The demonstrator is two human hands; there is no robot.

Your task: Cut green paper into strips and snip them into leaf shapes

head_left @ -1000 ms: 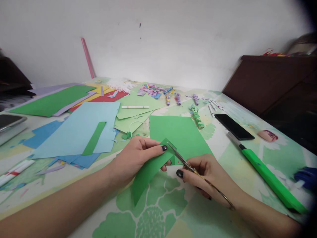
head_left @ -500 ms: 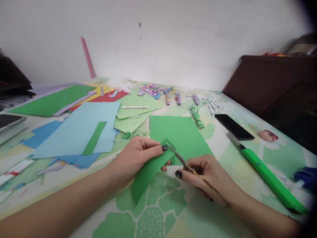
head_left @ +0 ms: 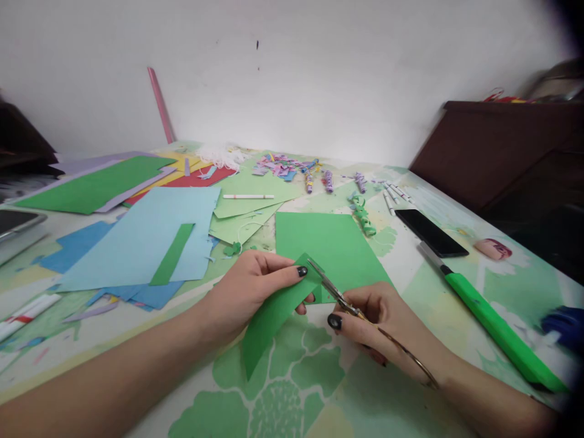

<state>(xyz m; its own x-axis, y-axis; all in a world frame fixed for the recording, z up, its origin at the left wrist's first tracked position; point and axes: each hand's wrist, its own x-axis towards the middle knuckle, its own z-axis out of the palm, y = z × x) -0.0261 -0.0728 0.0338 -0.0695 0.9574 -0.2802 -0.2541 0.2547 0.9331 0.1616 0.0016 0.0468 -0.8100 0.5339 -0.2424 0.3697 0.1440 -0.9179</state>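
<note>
Green paper [head_left: 270,325] is pinched in the left hand [head_left: 258,283], slanting down over the surface [head_left: 383,407]; the right hand [head_left: 387,322] grips scissors [head_left: 332,288], blades at the paper's upper end, a green sheet [head_left: 323,237] beyond.

- Two hands: one left hand [head_left: 250,286], one right hand [head_left: 383,319]
- One pair of scissors [head_left: 336,294]
- One held green piece [head_left: 272,319]
- Two large green sheets [head_left: 328,240]
- One green strip [head_left: 173,254]
- One light blue sheet [head_left: 150,234]
- Four paper curls [head_left: 364,217] (scraps [head_left: 276,164] nearby are too jumbled to count)
- One black phone [head_left: 431,232]
- One green knife [head_left: 495,328]
</note>
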